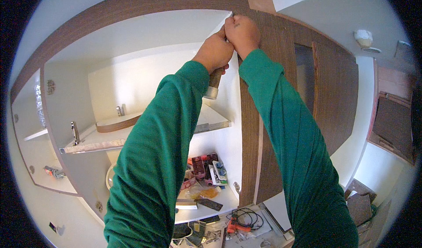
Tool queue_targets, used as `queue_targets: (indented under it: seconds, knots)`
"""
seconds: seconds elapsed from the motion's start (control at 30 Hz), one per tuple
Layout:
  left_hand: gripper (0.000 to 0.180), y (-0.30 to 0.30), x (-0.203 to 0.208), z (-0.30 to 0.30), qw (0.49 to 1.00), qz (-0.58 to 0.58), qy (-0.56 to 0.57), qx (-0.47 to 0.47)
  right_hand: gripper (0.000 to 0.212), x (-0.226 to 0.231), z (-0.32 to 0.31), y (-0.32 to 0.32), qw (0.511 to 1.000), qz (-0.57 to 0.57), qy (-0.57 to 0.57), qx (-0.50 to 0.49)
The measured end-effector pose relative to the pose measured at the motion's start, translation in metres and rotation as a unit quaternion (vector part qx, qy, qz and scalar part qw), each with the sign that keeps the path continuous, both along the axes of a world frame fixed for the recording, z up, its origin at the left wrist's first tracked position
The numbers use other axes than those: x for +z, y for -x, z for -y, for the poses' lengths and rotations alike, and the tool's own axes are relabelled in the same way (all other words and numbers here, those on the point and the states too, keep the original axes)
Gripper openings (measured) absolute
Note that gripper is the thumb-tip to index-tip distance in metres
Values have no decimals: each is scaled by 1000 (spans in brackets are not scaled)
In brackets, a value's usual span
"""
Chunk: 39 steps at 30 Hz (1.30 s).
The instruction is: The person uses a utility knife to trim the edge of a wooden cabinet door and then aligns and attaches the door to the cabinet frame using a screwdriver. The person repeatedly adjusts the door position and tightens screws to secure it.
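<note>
Both my arms, in green sleeves, reach up to the top right corner of an open cabinet [162, 26]. My left hand [215, 50] is closed around a brown, handle-like piece [214, 79] with a silvery cylindrical end, which hangs below the fist; its exact kind does not show. Pressed up against it, my right hand [242, 32] is curled closed beside the brown wood-grain frame [263, 32]. Whatever lies within the right fingers is hidden. A narrow white edge [227, 18] of the cabinet runs just left of the knuckles.
Below my arms, a shelf [92, 145] carries a curved wood-edged board [116, 124] and a metal hinge [75, 133]. Boxes and small parts [204, 166] crowd the lower compartment. An orange corded tool [237, 225] lies lower down. Another tool [53, 172] rests at left.
</note>
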<state>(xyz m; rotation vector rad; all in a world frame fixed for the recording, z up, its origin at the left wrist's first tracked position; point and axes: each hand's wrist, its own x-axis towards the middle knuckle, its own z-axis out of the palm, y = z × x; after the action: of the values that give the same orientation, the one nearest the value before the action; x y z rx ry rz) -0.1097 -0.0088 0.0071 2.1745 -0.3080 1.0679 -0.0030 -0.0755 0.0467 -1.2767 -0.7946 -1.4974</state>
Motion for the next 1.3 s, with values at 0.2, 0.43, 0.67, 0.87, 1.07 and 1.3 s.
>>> queue_targets:
  seconds: [0.2, 0.43, 0.67, 0.87, 1.07, 1.3]
  knots:
    - [35, -3, 0, -3, 1000, -4, 14, -9, 37, 4, -3, -2, 1000, -1, 2, -21]
    - [33, 4, 3, 3, 1000, -11, 10, -5, 34, 6, -1, 1, 1000, -24, 0, -11]
    - [33, -3, 6, -4, 1000, -8, 13, -12, 34, 10, -6, -5, 999, -28, 3, -30]
    - [39, -1, 6, 1, 1000, 6, 5, -5, 35, 11, -1, -4, 999, 2, -6, -39]
    - [70, 7, -32, -4, 1000, 22, 17, 3, 37, -15, 11, -1, 996, 22, 55, 62]
    - [76, 57, -136, -10, 993, 66, 85, -50, 16, 8, 59, -17, 994, 106, 30, -5]
